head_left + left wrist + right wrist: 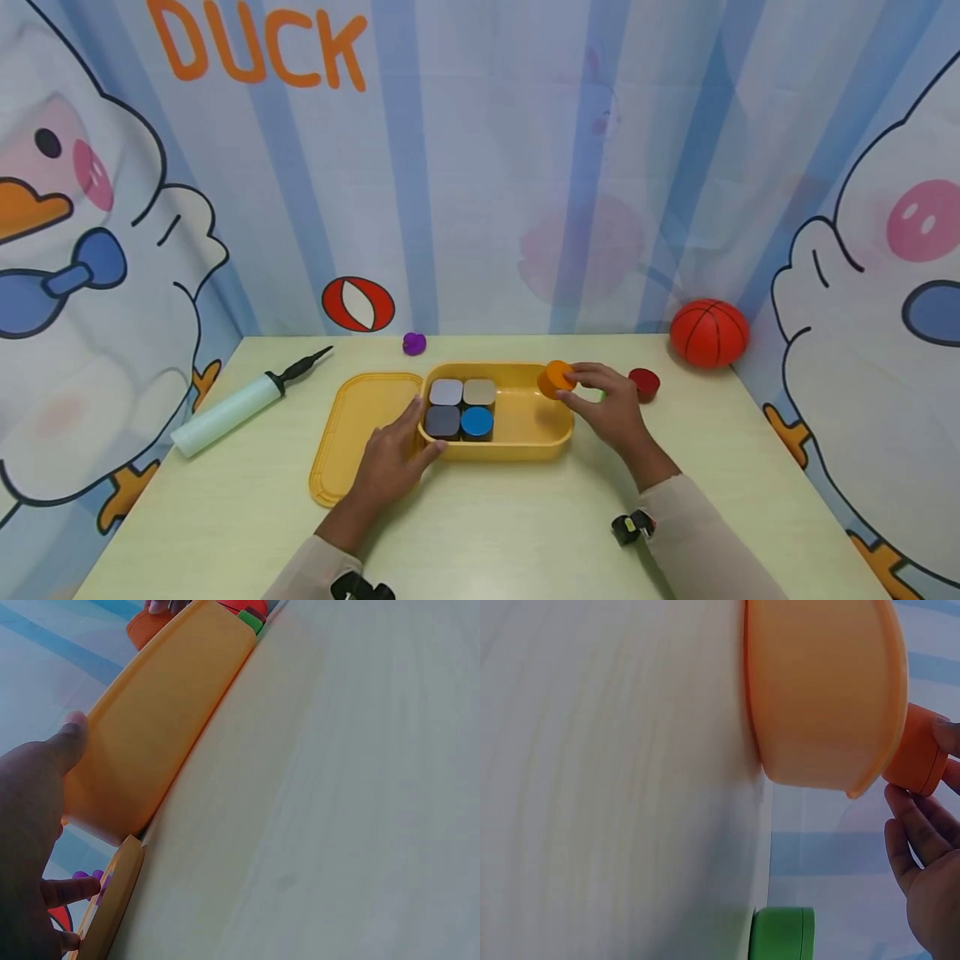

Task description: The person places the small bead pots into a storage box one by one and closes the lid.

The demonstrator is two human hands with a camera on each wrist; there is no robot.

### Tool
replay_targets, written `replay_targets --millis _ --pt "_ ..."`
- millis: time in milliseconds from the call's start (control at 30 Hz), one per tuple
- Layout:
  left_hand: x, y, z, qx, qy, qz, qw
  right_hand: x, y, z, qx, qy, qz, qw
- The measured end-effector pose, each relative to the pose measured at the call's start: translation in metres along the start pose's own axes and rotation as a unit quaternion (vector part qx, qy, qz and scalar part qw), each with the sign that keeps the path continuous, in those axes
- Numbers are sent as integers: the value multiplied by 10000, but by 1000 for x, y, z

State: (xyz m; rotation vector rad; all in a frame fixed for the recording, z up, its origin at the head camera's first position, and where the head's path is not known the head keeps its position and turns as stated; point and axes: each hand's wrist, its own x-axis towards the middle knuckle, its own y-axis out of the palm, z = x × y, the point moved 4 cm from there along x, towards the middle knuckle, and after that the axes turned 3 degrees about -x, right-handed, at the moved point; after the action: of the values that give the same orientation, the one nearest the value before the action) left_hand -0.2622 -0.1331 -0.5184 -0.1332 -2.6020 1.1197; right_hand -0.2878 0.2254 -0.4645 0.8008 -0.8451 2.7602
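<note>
The right hand [613, 412] pinches the probably light, stiff jar [554, 380] by its sides; uncurled left hand [392, 460] touches the box [510, 452].

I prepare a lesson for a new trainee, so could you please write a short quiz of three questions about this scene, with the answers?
1. Counting: How many pots stand in the yellow box, without the one held in the hand?
2. Multiple choice: The right hand holds a pot of which colour? a) green b) orange c) red
3. True or false: The left hand touches the box.

Key:
1. Four: the white pot, the beige pot, the grey pot and the blue pot.
2. b, the orange pot.
3. True: in the left wrist view, its thumb rests against the box.
</note>
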Motion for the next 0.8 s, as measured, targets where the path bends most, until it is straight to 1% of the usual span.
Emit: replay_targets --millis 133,300,633,733,800 --pt "0 0 -1 6 -54 14 10000 2 11 1 -110 75 181 9997" --pt "0 -1 -2 52 -61 13 10000 5 23 2 -70 169 340 9993" --pt "0 0 -2 72 -11 -2 10000 11 43 3 -5 493 449 9978" --pt "0 0 -1 10 -60 47 10000 12 48 4 -80 548 493 9972" --pt "0 0 -1 -1 -75 77 9999 12 51 6 -193 514 513 9972"
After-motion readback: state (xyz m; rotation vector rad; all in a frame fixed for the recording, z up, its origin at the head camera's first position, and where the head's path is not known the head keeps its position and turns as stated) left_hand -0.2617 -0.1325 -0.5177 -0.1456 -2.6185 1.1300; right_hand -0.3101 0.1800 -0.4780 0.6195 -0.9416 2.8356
